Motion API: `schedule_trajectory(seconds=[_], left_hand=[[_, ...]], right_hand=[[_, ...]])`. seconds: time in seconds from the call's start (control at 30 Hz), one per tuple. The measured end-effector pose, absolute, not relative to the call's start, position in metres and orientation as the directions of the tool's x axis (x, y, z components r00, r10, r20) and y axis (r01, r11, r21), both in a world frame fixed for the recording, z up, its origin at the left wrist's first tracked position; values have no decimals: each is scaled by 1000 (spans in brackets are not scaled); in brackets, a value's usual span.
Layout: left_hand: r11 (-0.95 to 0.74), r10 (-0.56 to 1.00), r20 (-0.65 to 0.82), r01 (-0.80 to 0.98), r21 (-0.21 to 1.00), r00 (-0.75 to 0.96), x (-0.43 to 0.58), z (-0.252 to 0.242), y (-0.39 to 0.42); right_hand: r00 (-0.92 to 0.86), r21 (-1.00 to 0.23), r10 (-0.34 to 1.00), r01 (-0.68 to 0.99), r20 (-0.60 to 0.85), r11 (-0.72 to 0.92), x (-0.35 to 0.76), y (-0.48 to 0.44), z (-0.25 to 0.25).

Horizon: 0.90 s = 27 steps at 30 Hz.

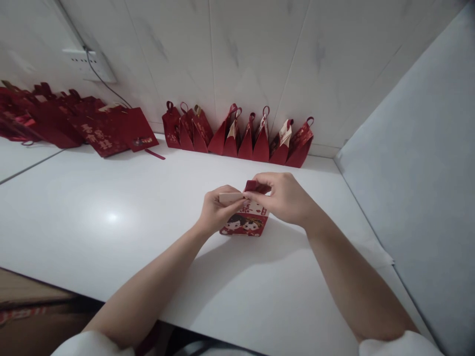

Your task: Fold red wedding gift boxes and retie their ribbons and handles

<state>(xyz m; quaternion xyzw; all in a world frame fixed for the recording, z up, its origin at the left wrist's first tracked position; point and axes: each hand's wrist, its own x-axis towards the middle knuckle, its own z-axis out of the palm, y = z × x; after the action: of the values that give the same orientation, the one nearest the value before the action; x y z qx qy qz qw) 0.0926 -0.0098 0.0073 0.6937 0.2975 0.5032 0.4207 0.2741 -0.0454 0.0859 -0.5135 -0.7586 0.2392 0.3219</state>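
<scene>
A small red and cream gift box [245,225] with two cartoon faces printed on its front stands on the white table between my hands. My left hand [218,210] is closed on the box's cream top edge, thumb in front and fingers behind. At the top right corner, my right hand [284,198] pinches a dark red ribbon [251,186], its thumb meeting the left thumb at the edge. Fingers cover much of the box's upper part, so how the ribbon passes through it is hidden.
Several red gift boxes with ribbon loops [237,143] stand in a row along the tiled wall. More red boxes and flat pieces [107,128] lie at the back left, below a wall socket [91,64]. A grey panel [415,163] bounds the right side. A cardboard box [33,316] sits low left.
</scene>
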Motion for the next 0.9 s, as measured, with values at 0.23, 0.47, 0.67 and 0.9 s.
schedule_trajectory(seconds=[0.23, 0.47, 0.67, 0.9], left_hand=[[-461, 841, 435, 8, 887, 321, 92, 5, -8], [-430, 860, 407, 7, 903, 308, 93, 4, -10], [-391, 877, 369, 10, 920, 309, 94, 5, -11], [-381, 868, 378, -56, 923, 322, 95, 6, -14]], right_hand=[[-346, -708, 899, 561, 270, 429, 283, -45, 89], [-417, -707, 884, 558, 213, 434, 293, -46, 94], [-410, -652, 887, 617, 212, 441, 293, -45, 94], [-406, -628, 890, 642, 209, 440, 293, -46, 94]])
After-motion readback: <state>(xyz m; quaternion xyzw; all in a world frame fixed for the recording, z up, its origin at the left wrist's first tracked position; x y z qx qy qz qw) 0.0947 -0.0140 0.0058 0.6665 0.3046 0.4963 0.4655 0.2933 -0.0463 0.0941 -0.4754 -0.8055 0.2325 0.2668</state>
